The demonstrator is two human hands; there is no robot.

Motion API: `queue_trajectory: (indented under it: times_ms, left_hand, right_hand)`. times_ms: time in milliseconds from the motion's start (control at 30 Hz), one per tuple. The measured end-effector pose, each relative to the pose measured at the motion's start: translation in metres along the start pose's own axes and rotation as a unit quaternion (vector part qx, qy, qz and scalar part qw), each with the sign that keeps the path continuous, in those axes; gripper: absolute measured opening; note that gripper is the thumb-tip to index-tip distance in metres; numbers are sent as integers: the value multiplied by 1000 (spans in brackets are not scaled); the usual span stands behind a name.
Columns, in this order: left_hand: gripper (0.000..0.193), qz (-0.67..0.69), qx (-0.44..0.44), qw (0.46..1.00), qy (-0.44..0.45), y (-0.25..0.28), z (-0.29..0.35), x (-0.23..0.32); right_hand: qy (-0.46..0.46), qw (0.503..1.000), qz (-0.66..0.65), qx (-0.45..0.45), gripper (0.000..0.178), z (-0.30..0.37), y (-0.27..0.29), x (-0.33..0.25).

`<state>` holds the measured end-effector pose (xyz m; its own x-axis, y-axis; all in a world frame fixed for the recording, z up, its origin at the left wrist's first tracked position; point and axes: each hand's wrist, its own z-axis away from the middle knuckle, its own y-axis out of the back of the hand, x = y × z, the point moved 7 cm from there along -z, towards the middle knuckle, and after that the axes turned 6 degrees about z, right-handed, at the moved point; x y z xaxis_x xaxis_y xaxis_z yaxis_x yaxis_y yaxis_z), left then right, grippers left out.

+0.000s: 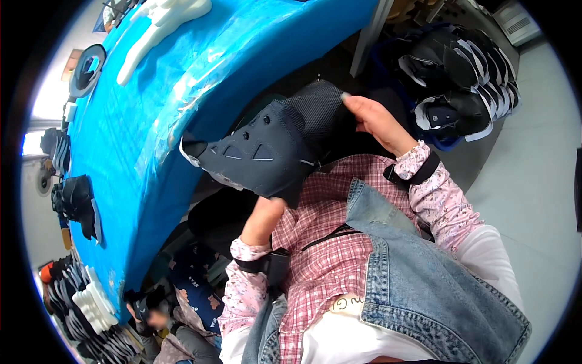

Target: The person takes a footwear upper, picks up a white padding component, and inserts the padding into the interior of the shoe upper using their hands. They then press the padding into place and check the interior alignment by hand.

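Note:
A black shoe upper [267,142] with a mesh section, eyelets and triangular cut-outs is held up in front of my body, beside the blue-covered table. My left hand [264,219] grips its lower edge, with most of the fingertips hidden behind the material. At the mesh end, my right hand [381,124] pinches the far edge between thumb and fingers. A thin, light-coloured edge shows at the upper's left end, and a small pin-like bit sticks up from its top.
The blue-covered table [142,158] curves along the left, bearing white foot-shaped forms [148,45] and a black upper [80,203]. Several uppers [467,79] stack in a blue crate at the right. Another person [182,340] sits lower left, near more stacked uppers [66,297].

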<state>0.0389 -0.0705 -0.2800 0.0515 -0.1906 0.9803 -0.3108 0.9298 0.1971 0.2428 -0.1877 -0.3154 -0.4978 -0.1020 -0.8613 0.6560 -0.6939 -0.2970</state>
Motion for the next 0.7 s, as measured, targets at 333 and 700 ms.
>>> queue_trajectory:
  times_ms: [333, 700]
  left_hand:
    - [36, 503, 172, 834, 148, -14, -44, 36]
    - [22, 610, 225, 751, 114, -9, -41, 8]
  right_hand:
    - [118, 922, 368, 22, 36, -80, -43, -56]
    - [135, 659, 738, -53, 31, -103, -109, -55]
